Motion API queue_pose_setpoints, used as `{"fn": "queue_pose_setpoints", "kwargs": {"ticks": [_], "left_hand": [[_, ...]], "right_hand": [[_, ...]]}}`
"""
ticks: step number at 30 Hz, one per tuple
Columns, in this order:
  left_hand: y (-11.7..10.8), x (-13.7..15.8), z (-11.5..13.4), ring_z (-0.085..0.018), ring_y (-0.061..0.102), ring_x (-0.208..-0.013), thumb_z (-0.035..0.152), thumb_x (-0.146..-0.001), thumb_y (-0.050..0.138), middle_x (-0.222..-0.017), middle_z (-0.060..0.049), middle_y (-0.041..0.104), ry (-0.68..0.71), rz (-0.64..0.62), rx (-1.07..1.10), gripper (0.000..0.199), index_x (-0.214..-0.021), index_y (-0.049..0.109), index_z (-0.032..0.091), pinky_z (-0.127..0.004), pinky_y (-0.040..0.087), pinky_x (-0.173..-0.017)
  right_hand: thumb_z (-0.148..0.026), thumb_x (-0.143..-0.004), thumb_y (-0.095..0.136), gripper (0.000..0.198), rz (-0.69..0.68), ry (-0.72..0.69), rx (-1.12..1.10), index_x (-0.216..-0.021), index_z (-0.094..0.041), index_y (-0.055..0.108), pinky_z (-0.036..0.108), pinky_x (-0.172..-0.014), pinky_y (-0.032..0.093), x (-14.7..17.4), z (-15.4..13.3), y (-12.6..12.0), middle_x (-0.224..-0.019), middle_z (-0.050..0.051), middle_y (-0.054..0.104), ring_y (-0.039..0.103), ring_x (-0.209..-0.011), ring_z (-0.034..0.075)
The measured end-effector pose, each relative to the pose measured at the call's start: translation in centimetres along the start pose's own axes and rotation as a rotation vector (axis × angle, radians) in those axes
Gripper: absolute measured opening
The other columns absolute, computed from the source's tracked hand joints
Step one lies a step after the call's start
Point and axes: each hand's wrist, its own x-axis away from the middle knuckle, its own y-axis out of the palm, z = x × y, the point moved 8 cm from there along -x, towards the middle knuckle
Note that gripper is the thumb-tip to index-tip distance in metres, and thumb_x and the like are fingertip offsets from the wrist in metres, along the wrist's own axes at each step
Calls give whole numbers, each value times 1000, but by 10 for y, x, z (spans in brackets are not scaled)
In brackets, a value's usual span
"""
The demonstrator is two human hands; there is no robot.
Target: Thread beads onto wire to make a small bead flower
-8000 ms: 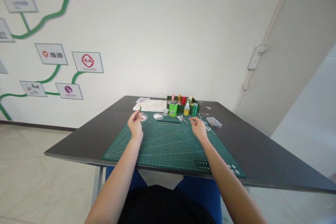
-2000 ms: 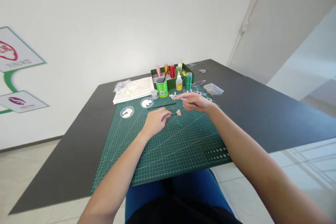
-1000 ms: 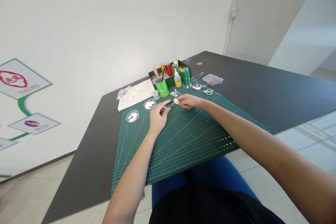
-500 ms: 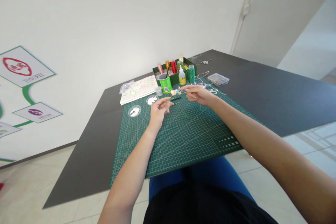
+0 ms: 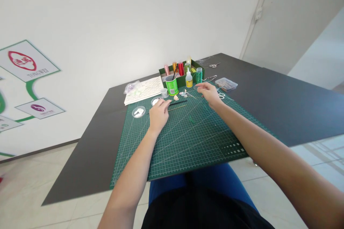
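Observation:
Over the green cutting mat (image 5: 188,143), my left hand (image 5: 158,115) is closed on the thin green stem of a small pale pink flower (image 5: 176,97). Beside its fingertips lie a black thin stick (image 5: 178,102) and a thin tan stick (image 5: 177,108). My right hand (image 5: 209,93) has its fingers pinched together near the green thread spool (image 5: 199,75). Something small and pale shows at its fingertips, too unclear to name. Between the hands, small pale pieces (image 5: 183,94) lie on the mat.
Behind stand a green can (image 5: 172,86), a glue bottle (image 5: 189,79) and a green box (image 5: 202,68) with thread spools. Left are white sheets (image 5: 145,89) and a shallow dish (image 5: 138,112). Right are a clear plastic case (image 5: 226,84) and scissors (image 5: 214,65).
My hands have moved apart: the right one away from the flower to the right, the left one slightly left and lower with the flower.

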Motion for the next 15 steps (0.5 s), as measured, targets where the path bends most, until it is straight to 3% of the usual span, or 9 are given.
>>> {"fn": "queue_pose_setpoints", "kwargs": {"ticks": [4,7,11,15], "left_hand": [[-2,1,10,-20,67,-95,16,-96,55,-101,-6,73,42,12,-88,26,-107,77,23,-31,51,-82],[2,0,5,-18,66,-83,17,-93,60,-93,-5,73,-13,33,35,20,-102,78,22,-30,51,-77],[11,1,-5,-14,60,-67,18,-90,65,-80,-2,72,-134,16,186,18,-101,78,21,-26,49,-66],[15,2,0,-12,57,-63,17,-90,65,-79,-2,72,-139,-17,219,18,-101,79,21,-25,46,-63]], "right_hand": [[-17,-69,65,33,-147,-97,-106,-101,-14,72,22,-50,39,8,-14,14,-99,7,66,49,-61,8],[-18,-71,70,43,-422,-102,-166,-114,-15,68,21,-45,37,28,-21,42,-117,10,65,52,-58,6],[-19,-78,73,64,-830,-26,-236,-138,-25,55,19,-40,37,67,-24,78,-147,14,51,62,-63,7],[-26,-83,75,70,-1067,45,-307,-146,-26,45,18,-42,40,93,-23,95,-139,16,59,67,-67,11]]}}
